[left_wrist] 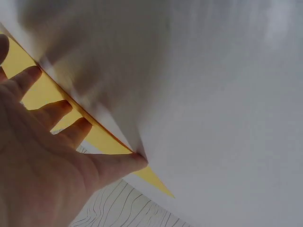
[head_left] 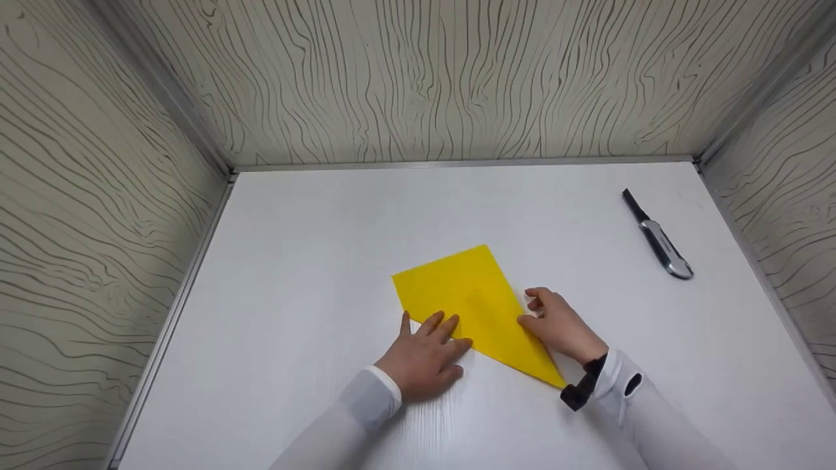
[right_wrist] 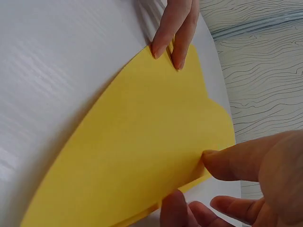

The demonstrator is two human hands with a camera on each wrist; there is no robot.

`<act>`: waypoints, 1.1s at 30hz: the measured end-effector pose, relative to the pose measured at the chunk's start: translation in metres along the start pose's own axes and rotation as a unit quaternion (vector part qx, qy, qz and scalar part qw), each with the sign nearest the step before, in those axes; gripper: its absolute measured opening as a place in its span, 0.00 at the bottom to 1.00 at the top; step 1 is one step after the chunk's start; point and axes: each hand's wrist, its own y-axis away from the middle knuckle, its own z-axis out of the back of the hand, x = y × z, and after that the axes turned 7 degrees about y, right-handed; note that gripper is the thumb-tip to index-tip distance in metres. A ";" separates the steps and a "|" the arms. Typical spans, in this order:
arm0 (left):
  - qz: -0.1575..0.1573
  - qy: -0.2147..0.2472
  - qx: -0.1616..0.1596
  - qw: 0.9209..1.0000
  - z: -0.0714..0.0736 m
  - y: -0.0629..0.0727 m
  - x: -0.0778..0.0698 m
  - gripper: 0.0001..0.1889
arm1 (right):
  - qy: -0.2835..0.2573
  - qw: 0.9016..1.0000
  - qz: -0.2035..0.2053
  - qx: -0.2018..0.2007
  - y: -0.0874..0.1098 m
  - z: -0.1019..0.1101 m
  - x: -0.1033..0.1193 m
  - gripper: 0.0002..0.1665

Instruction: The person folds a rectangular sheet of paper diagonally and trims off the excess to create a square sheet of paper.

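Left hand (head_left: 421, 365): my fingers are spread, with fingertips at the near edge of the yellow paper (head_left: 470, 294). Right hand (head_left: 563, 329): my fingers are curled, the thumb at the paper's right edge; I cannot tell whether they pinch it or only touch it.

Surroundings: a utility knife (head_left: 658, 240) lies toward the far right of the desk (head_left: 313, 241), well apart from the paper and both my hands, its narrow dark end pointing away from me. Panels (head_left: 424, 78) with a wavy wood-grain pattern border the desk at the far side, left and right.

Obstruction: the black wrist device (head_left: 578, 391) at my white right sleeve (head_left: 659, 408) sits right by the paper's near corner; I cannot confirm contact.

Position: the paper rests on the desk, partly between my hands and extending beyond them toward the far side. My left hand overlaps its near edge; my right hand is at its long right edge, where the right wrist view shows layers slightly apart.
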 end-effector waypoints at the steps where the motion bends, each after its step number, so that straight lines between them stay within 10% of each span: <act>1: -0.003 0.005 -0.001 1.000 0.001 0.000 0.001 0.28 | -0.004 1.000 -0.002 -0.001 0.000 0.000 -0.001 0.39; 33: 0.016 0.039 -0.031 0.999 -0.003 -0.001 0.005 0.28 | -0.122 0.992 -0.017 -0.027 -0.005 -0.012 -0.015 0.18</act>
